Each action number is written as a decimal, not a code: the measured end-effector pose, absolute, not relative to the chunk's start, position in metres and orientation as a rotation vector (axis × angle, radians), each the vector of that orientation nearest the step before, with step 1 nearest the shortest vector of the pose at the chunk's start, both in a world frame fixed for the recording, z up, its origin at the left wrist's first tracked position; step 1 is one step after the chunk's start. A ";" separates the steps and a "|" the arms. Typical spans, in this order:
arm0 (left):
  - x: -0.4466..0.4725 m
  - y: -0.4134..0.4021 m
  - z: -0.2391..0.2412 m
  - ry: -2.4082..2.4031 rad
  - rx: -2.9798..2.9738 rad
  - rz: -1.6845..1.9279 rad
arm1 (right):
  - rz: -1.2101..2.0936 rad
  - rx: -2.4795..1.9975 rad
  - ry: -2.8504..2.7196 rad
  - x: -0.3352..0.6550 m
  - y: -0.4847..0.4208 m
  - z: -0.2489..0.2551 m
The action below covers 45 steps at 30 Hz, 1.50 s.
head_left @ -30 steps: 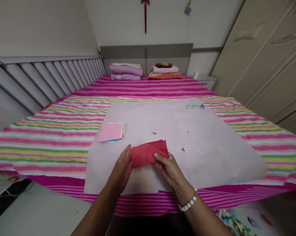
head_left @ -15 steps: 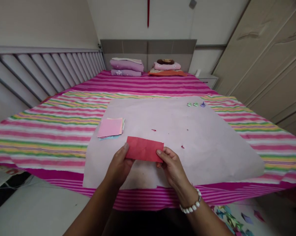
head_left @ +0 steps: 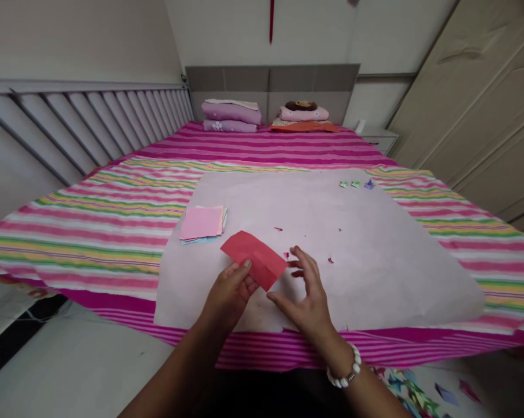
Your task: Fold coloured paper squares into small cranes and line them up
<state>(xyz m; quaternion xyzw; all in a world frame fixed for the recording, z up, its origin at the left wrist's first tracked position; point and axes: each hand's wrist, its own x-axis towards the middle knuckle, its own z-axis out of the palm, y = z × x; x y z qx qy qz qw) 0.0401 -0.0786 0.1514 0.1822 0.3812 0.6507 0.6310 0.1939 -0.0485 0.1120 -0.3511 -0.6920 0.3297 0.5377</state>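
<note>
A folded red paper (head_left: 253, 258) lies tilted over a large pale sheet (head_left: 375, 255) spread on the striped bed. My left hand (head_left: 229, 293) pinches its near left edge between thumb and fingers. Just right of the paper, my right hand (head_left: 307, 296) hovers with fingers spread and holds nothing; a white bead bracelet (head_left: 344, 368) is on its wrist. A stack of coloured square papers (head_left: 201, 223), pink on top, rests to the left of the red paper.
Small folded paper pieces (head_left: 356, 184) sit at the sheet's far right. Red scraps (head_left: 330, 260) dot the sheet. Folded bedding (head_left: 231, 114) lies by the headboard. A slatted rail (head_left: 91, 119) runs on the left, wardrobe doors (head_left: 483, 104) on the right. Paper bits (head_left: 409, 392) litter the floor.
My right hand has let go of the red paper and opened. The left hand has turned the paper so it now sits at a slant.
</note>
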 end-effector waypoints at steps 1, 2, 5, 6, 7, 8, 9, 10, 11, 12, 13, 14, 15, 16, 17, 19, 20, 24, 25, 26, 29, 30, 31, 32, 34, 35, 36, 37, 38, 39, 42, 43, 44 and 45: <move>0.041 -0.080 0.152 0.865 0.414 1.476 | 0.599 -0.813 -1.763 0.196 -0.047 0.112; 0.042 -0.081 0.153 0.858 0.417 1.459 | 0.444 -0.784 -1.860 0.198 -0.046 0.112; 0.046 -0.084 0.156 0.846 0.441 1.417 | 0.195 -0.710 -1.989 0.201 -0.043 0.117; 0.046 -0.085 0.157 0.838 0.453 1.412 | 0.168 -0.698 -1.992 0.201 -0.042 0.118; 0.047 -0.085 0.158 0.825 0.465 1.412 | 0.159 -0.690 -1.990 0.201 -0.041 0.120; 0.047 -0.085 0.158 0.810 0.475 1.416 | 0.161 -0.683 -1.985 0.201 -0.041 0.121; 0.046 -0.085 0.159 0.797 0.484 1.419 | 0.173 -0.677 -1.984 0.201 -0.041 0.122; 0.045 -0.085 0.158 0.789 0.490 1.423 | 0.191 -0.672 -1.983 0.201 -0.041 0.122; 0.044 -0.084 0.158 0.785 0.494 1.426 | 0.215 -0.666 -1.979 0.200 -0.042 0.122; 0.043 -0.083 0.157 0.788 0.495 1.430 | 0.251 -0.660 -1.968 0.200 -0.043 0.122; 0.042 -0.083 0.155 0.794 0.495 1.434 | 0.301 -0.655 -1.953 0.199 -0.044 0.122; 0.042 -0.082 0.154 0.798 0.494 1.440 | 0.368 -0.658 -1.932 0.199 -0.045 0.122; 0.042 -0.081 0.153 0.796 0.493 1.445 | 0.454 -0.672 -1.903 0.198 -0.046 0.122; 0.042 -0.081 0.152 0.790 0.492 1.451 | 0.557 -0.695 -1.862 0.196 -0.047 0.123; 0.043 -0.081 0.151 0.782 0.492 1.458 | 0.670 -0.720 -1.810 0.195 -0.047 0.123; 0.045 -0.082 0.151 0.773 0.489 1.470 | 0.880 -0.748 -1.672 0.192 -0.047 0.125; 0.045 -0.082 0.150 0.776 0.485 1.473 | 0.971 -0.749 -1.597 0.191 -0.046 0.125; 0.047 -0.085 0.151 0.834 0.518 1.476 | 1.270 -0.791 -1.350 0.184 -0.045 0.126; 0.047 -0.086 0.151 0.849 0.556 1.473 | 1.327 -0.822 -1.297 0.183 -0.045 0.125; 0.047 -0.086 0.151 0.863 0.606 1.469 | 1.365 -0.849 -1.247 0.181 -0.045 0.125; 0.047 -0.086 0.148 0.921 0.757 1.470 | 1.426 -0.862 -1.143 0.177 -0.047 0.122; 0.047 -0.086 0.147 0.953 0.781 1.484 | 1.445 -0.846 -1.120 0.176 -0.047 0.121; 0.047 -0.086 0.146 0.989 0.788 1.501 | 1.465 -0.829 -1.097 0.175 -0.047 0.121; 0.047 -0.085 0.146 1.024 0.784 1.515 | 1.487 -0.816 -1.077 0.176 -0.047 0.121; 0.047 -0.085 0.146 1.077 0.785 1.517 | 1.526 -0.802 -1.057 0.177 -0.046 0.122; 0.047 -0.085 0.146 1.095 0.801 1.509 | 1.545 -0.803 -1.068 0.179 -0.045 0.123; 0.047 -0.085 0.147 1.108 0.827 1.498 | 1.564 -0.811 -1.090 0.181 -0.045 0.124; 0.048 -0.085 0.148 1.116 0.859 1.490 | 1.582 -0.821 -1.117 0.182 -0.044 0.125; 0.048 -0.085 0.149 1.122 0.887 1.491 | 1.599 -0.830 -1.141 0.183 -0.043 0.125; 0.048 -0.085 0.149 1.129 0.901 1.501 | 1.618 -0.832 -1.151 0.184 -0.042 0.125; 0.049 -0.086 0.147 1.198 0.884 1.588 | 1.691 -0.804 -1.086 0.183 -0.042 0.126; 0.049 -0.087 0.146 1.237 0.886 1.624 | 1.713 -0.794 -1.056 0.182 -0.042 0.126; 0.048 -0.087 0.144 1.281 0.911 1.653 | 1.729 -0.790 -1.033 0.181 -0.043 0.126; 0.047 -0.088 0.142 1.330 0.965 1.676 | 1.738 -0.792 -1.021 0.179 -0.043 0.126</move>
